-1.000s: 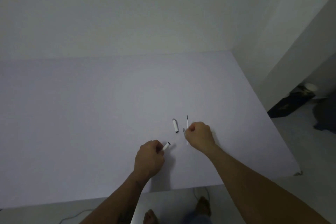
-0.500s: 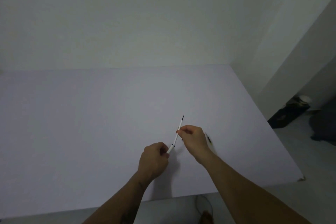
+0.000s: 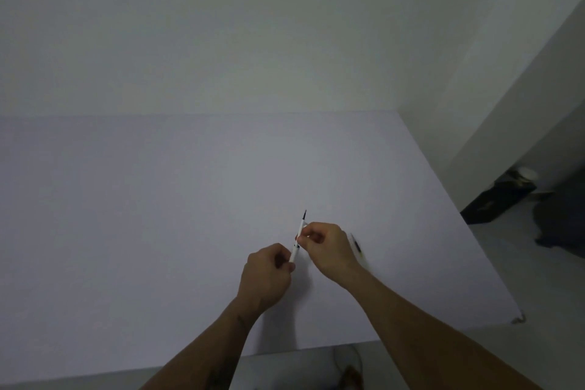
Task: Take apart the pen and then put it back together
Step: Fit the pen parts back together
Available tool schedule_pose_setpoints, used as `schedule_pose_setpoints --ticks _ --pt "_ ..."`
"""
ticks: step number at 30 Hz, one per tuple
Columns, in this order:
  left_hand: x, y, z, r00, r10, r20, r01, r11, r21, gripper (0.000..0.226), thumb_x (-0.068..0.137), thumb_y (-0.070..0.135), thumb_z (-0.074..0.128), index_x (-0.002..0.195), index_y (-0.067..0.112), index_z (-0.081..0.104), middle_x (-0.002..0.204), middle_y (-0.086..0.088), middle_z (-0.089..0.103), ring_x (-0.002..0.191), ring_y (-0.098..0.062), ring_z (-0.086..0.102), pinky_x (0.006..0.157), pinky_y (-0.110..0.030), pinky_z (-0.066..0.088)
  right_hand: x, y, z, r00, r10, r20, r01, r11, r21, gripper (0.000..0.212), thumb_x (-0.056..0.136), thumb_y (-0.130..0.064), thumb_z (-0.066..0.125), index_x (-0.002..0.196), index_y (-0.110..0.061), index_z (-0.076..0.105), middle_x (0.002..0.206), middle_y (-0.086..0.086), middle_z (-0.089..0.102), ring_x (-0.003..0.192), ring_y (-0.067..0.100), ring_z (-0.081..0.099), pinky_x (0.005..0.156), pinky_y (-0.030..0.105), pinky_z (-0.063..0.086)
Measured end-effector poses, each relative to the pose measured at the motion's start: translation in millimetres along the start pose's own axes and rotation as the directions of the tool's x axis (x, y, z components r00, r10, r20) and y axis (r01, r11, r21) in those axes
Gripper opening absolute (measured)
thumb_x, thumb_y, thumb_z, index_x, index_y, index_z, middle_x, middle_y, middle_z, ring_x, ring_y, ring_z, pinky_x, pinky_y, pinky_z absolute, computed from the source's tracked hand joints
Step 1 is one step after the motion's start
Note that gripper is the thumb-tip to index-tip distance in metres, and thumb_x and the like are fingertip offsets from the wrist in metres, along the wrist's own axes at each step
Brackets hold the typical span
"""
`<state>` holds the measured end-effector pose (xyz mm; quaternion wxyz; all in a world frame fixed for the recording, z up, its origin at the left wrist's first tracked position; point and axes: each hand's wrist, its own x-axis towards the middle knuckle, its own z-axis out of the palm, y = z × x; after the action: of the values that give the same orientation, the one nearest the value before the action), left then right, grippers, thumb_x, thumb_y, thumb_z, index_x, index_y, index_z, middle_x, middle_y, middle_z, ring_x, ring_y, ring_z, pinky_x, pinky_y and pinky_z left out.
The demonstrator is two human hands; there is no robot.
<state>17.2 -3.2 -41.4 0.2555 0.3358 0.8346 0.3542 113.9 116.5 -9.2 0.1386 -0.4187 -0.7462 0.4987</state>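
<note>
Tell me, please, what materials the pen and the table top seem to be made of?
The pen barrel, held between the left hand and right hand, looks like white plastic: smooth, opaque, with a thin dark tip, perhaps metal, too small to tell. The table looks like a matte, pale laminate or painted board: flat, even, with no grain or shine. The dim light leaves both uncertain.

Table (image 3: 158, 231) lies bare around the hands; one pen part (image 3: 357, 245) beside the right.

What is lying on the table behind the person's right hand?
Just past the right hand, a thin pen-like piece with a dark band lies on the white table. It is blurred, and the wrist may cover its near end.
</note>
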Motion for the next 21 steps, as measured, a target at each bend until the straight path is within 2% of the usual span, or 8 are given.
schedule_pose_setpoints --ticks 3,6,8,10,13,16,19,21 --pt "2 1 1 0.999 -0.019 -0.031 0.02 1.0 0.003 0.012 0.079 0.023 0.069 0.073 0.028 0.061 0.066 0.008 0.064 0.06 -0.011 0.061 0.063 -0.033 0.056 5 7 -7 0.999 0.043 -0.002 -0.043 0.999 -0.024 0.003 0.081 -0.023 0.073 0.081 -0.025 0.075 0.053 -0.016 0.06 0.048 -0.002 0.054 0.046 0.008 0.039" --pt "5 2 4 0.996 -0.048 -0.069 0.047 0.999 -0.014 0.012 0.08 0.022 0.069 0.075 0.028 0.06 0.069 0.009 0.063 0.061 -0.012 0.06 0.064 -0.034 0.057 15 26 -24 0.986 0.147 -0.079 -0.159 0.97 -0.182 0.018 0.081 -0.017 0.068 0.098 -0.021 0.075 0.075 -0.006 0.067 0.069 0.013 0.064 0.068 0.024 0.055" --pt "6 4 7 0.995 -0.042 -0.094 0.04 0.999 -0.029 0.012 0.081 0.021 0.068 0.076 0.028 0.059 0.07 0.01 0.063 0.061 -0.011 0.06 0.065 -0.033 0.056 20 41 -33 0.974 0.212 -0.083 -0.228 0.91 -0.348 0.031 0.081 -0.014 0.065 0.112 -0.016 0.07 0.101 0.005 0.07 0.09 0.021 0.067 0.076 0.023 0.049" --pt "6 5 10 0.994 -0.036 -0.106 0.031 0.998 -0.051 0.012 0.082 0.02 0.068 0.078 0.027 0.06 0.072 0.008 0.063 0.063 -0.011 0.06 0.066 -0.033 0.056 25 49 -34 0.963 0.259 -0.072 -0.265 0.871 -0.414 0.033 0.083 -0.017 0.064 0.116 -0.014 0.066 0.115 0.008 0.067 0.1 0.026 0.065 0.076 0.023 0.045" --pt "4 7 14 0.993 -0.036 -0.114 0.027 0.996 -0.086 0.01 0.083 0.017 0.068 0.081 0.024 0.062 0.076 0.005 0.065 0.068 -0.012 0.061 0.067 -0.033 0.055 34 50 -27 0.959 0.271 -0.082 -0.278 0.846 -0.456 0.015 0.084 -0.027 0.062 0.094 -0.015 0.062 0.104 0.008 0.067 0.08 0.026 0.059 0.068 0.026 0.043" --pt "1 7 13 0.991 -0.051 -0.12 0.039 0.994 -0.102 0.009 0.084 0.014 0.068 0.083 0.022 0.063 0.078 0.002 0.067 0.071 -0.015 0.063 0.07 -0.035 0.057 39 53 -15 0.964 0.259 -0.064 -0.253 0.808 -0.532 0.025 0.086 -0.039 0.062 0.09 -0.015 0.055 0.097 0.007 0.063 0.078 0.027 0.056 0.064 0.028 0.04" --pt "-2 4 11 0.991 -0.054 -0.121 0.041 0.993 -0.114 0.01 0.084 0.015 0.067 0.082 0.024 0.062 0.078 0.001 0.068 0.071 -0.016 0.064 0.07 -0.035 0.058 40 55 -8 0.976 0.21 -0.056 -0.205 0.801 -0.562 0.023 0.084 -0.033 0.064 0.087 -0.014 0.051 0.097 0.007 0.063 0.086 0.03 0.062 0.063 0.029 0.039" --pt "-2 2 8 0.992 -0.055 -0.11 0.043 0.993 -0.112 0.011 0.084 0.017 0.067 0.081 0.025 0.062 0.079 0.002 0.069 0.071 -0.015 0.065 0.069 -0.035 0.058 41 55 -9 0.976 0.21 -0.054 -0.202 0.796 -0.57 0.023 0.083 -0.026 0.062 0.071 -0.016 0.045 0.09 0.008 0.065 0.07 0.025 0.056 0.059 0.027 0.039"
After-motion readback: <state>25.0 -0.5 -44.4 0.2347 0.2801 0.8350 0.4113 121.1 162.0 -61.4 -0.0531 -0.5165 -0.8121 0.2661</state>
